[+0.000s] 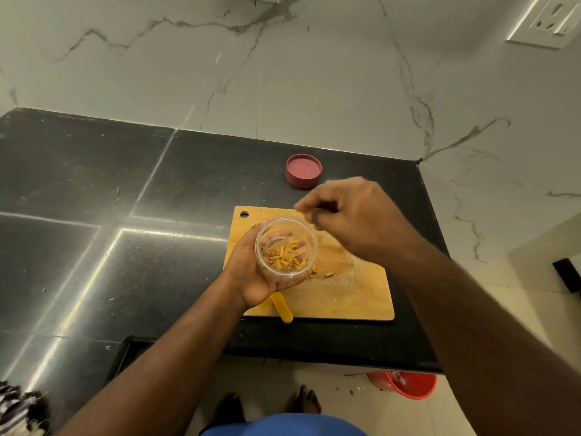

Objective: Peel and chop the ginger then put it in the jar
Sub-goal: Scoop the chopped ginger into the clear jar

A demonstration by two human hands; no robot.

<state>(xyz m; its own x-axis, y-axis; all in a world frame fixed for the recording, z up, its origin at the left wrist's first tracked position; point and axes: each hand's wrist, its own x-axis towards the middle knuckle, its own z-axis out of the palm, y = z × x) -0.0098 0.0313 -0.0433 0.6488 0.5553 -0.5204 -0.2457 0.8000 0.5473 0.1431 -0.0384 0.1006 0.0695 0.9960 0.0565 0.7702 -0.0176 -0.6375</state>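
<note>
One jar (285, 248) — one lid (303, 170) — one board (352, 294)

Orange bucket (408, 385) on the floor, wall socket (548, 20) on marble wall (283, 73)

The right hand (352, 215) was blurred, so whether its fingers (306, 205) pinched anything could not be told. The left hand (251, 272) hid the near wall of the jar (286, 247) and all but the yellow handle (283, 309) of what was probably a knife on the chopping board (345, 297). The bench (94, 215) edge cut off most of the orange bucket (408, 387). A striped cloth (15, 407) ran off the left edge, and a wall socket (550, 20) off the right.
</note>
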